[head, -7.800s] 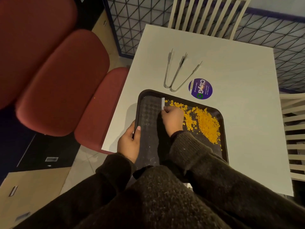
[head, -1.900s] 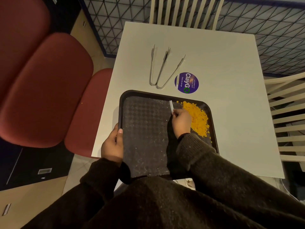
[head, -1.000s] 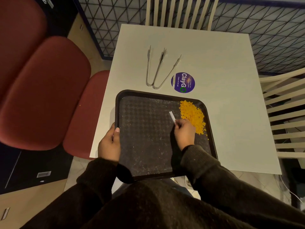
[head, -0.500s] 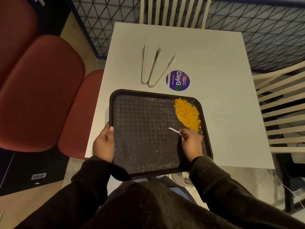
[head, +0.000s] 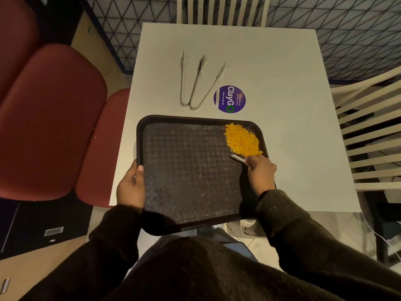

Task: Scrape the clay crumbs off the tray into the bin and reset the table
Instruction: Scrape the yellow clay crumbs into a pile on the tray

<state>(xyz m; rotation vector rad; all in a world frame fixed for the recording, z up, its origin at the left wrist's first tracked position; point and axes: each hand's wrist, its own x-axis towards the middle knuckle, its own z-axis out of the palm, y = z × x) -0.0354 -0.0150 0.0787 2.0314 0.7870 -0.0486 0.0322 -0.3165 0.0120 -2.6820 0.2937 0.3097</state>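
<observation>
A black textured tray (head: 186, 179) lies on the white table (head: 282, 101), its near edge hanging over the table's front. Orange clay crumbs (head: 242, 140) are heaped in the tray's far right corner. My right hand (head: 261, 173) pinches a small white scraper (head: 237, 158) whose blade sits just below the heap. My left hand (head: 131, 186) grips the tray's left rim, thumb on top. Pale dusty streaks cover the rest of the tray floor.
Two metal tongs (head: 195, 83) and a round purple ClayGo sticker (head: 230, 99) lie beyond the tray. Red padded seats (head: 52, 118) stand left, white slatted chairs (head: 373, 131) right and at the far side. A pale container (head: 249, 228) sits on the floor under the tray's near edge.
The spread crumbs were swept rightward into a tight heap in the far right corner. My right hand with the scraper moved down and right, beneath the heap. The left hand kept its grip.
</observation>
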